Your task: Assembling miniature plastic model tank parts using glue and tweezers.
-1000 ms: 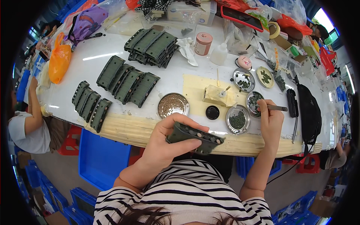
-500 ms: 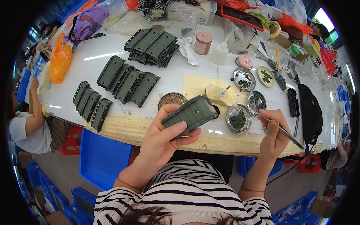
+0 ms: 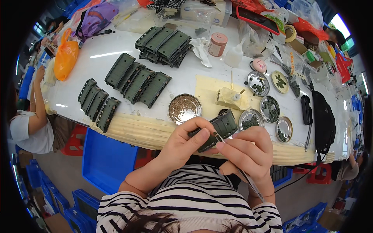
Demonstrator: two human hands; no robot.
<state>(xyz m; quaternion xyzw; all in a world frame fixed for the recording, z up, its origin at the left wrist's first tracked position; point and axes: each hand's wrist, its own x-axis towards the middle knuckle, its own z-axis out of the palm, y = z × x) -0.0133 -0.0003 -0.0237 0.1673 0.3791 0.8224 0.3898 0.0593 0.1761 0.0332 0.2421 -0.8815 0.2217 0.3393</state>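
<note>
A dark green, slightly curved panel with ribbed dark edges is gripped by my left hand, fingers and thumb closed round its left end. My right hand pinches metal tweezers, whose tips touch or nearly touch the panel beside my left thumb. Whether anything sits between the tips is too small to tell. Just beyond the panel are a steel dish of brown grains and a steel dish of small green pieces, the latter partly covered by my right hand.
Similar green panels lie in a stack and in rows on the left. Right of centre are more small dishes, a tape-wrapped block, a squeeze bottle and a pink jar. A blue tray is below the table edge.
My right hand has come left from beside the dishes and brought the tweezers to the panel. My left hand has drawn the panel slightly nearer and right, uncovering the dish of brown grains.
</note>
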